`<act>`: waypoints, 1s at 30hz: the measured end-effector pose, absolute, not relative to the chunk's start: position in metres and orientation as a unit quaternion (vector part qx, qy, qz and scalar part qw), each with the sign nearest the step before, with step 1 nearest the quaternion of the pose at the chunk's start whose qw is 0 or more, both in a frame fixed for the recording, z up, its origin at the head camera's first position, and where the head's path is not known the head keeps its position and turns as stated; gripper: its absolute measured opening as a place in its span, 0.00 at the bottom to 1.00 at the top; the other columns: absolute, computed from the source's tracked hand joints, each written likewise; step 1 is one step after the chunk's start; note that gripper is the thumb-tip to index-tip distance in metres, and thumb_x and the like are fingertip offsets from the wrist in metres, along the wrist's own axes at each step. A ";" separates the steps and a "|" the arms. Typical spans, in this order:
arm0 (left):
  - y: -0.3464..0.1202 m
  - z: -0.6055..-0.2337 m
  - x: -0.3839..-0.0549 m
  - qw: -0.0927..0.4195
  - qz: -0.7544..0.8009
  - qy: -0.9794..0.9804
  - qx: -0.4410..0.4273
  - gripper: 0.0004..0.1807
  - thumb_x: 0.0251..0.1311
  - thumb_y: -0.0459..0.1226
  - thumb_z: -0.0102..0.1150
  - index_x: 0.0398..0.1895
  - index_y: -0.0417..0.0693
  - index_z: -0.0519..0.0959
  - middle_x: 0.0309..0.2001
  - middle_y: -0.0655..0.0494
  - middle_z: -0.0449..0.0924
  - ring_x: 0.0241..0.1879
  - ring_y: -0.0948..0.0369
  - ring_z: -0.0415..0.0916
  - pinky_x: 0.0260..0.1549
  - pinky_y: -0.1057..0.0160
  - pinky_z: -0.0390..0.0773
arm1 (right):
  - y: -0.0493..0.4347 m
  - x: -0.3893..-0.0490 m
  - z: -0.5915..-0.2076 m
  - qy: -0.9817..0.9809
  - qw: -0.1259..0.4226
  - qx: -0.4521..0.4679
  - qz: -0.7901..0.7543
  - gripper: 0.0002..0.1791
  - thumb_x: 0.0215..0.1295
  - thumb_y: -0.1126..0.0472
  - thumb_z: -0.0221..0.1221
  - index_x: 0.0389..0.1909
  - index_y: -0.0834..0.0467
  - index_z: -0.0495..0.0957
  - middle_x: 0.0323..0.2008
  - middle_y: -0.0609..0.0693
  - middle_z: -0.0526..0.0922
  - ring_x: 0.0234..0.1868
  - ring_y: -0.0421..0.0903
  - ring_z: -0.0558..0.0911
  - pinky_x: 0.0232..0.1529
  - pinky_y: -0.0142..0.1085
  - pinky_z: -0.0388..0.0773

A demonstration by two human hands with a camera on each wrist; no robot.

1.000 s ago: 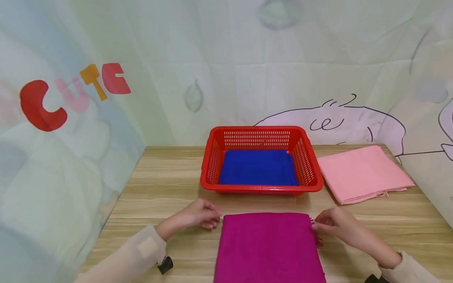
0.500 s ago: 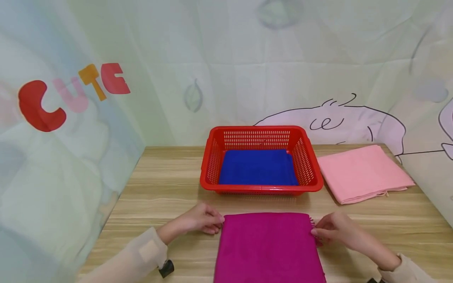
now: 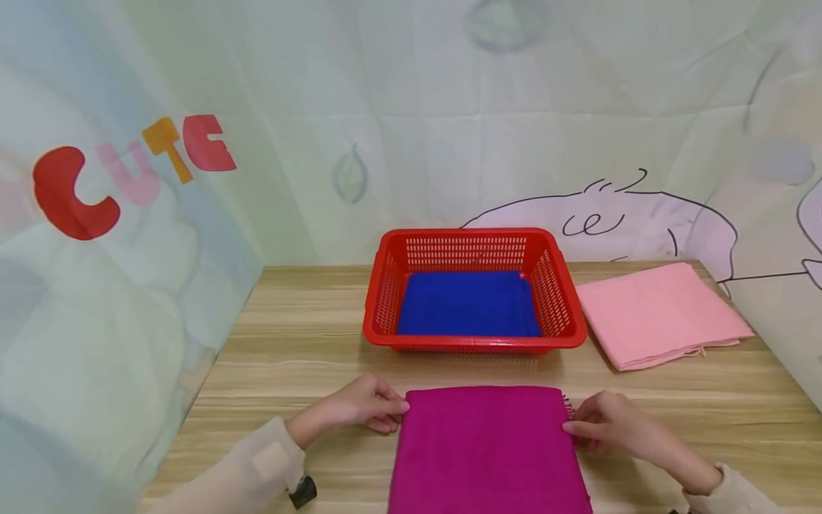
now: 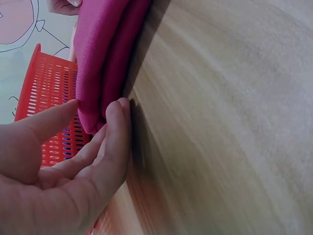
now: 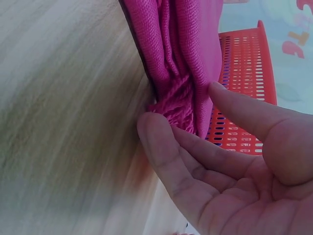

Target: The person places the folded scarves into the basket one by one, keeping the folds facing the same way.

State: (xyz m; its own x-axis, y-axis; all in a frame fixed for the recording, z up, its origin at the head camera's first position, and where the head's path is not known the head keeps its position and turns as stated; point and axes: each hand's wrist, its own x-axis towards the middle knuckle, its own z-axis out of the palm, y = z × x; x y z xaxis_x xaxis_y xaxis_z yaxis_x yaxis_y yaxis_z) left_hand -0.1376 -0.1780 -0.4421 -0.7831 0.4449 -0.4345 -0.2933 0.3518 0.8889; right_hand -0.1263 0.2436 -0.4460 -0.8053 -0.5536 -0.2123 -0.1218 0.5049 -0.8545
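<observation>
A folded magenta scarf point(image 3: 488, 450) with a twisted fringe on its right side lies at the table's front. My left hand point(image 3: 369, 405) is at its far left corner; the left wrist view shows the thumb on the upper face and the fingers point(image 4: 117, 127) at the lower edge, the corner between them. At the fringed far right corner, my right hand point(image 3: 610, 425) has its thumb on top. In the right wrist view, the other fingers point(image 5: 159, 137) reach beneath the fringe point(image 5: 178, 105). Both hands pinch the scarf's layers. The scarf's near end is out of frame.
Behind the scarf stands a red plastic basket point(image 3: 475, 343) with a folded blue cloth point(image 3: 469, 303) inside. To its right lies a folded pink cloth point(image 3: 661, 314) near the table's right edge. A printed curtain point(image 3: 321, 128) hangs behind the wooden table point(image 3: 302, 321).
My left hand has moved right to the scarf's corner, its thumb now on the edge. My right hand has slid slightly toward me along the fringed side. The scarf has stayed in place.
</observation>
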 end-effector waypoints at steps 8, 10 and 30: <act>-0.176 -0.445 -0.135 0.333 0.573 0.747 0.051 0.11 0.66 0.29 0.59 0.39 0.22 0.81 0.26 0.49 0.82 0.26 0.60 0.82 0.34 0.57 0.86 | 0.241 -0.126 -0.447 0.835 0.238 -0.194 -0.458 0.11 0.66 0.63 0.64 0.26 0.66 0.82 0.19 0.49 0.80 0.19 0.39 0.78 0.19 0.37 0.80; -0.176 -0.446 -0.134 0.335 0.574 0.745 0.052 0.11 0.66 0.29 0.59 0.38 0.22 0.81 0.26 0.48 0.82 0.26 0.60 0.82 0.34 0.57 0.86 | 0.241 -0.126 -0.448 0.836 0.238 -0.187 -0.457 0.11 0.66 0.63 0.65 0.25 0.66 0.81 0.18 0.50 0.80 0.18 0.40 0.78 0.18 0.37 0.80; -0.170 -0.449 -0.129 0.355 0.583 0.730 0.034 0.08 0.65 0.28 0.61 0.26 0.38 0.77 0.21 0.53 0.77 0.22 0.63 0.78 0.34 0.55 0.86 | 0.238 -0.121 -0.457 0.809 0.276 -0.169 -0.490 0.15 0.66 0.60 0.64 0.23 0.63 0.75 0.16 0.49 0.76 0.14 0.38 0.75 0.14 0.34 0.77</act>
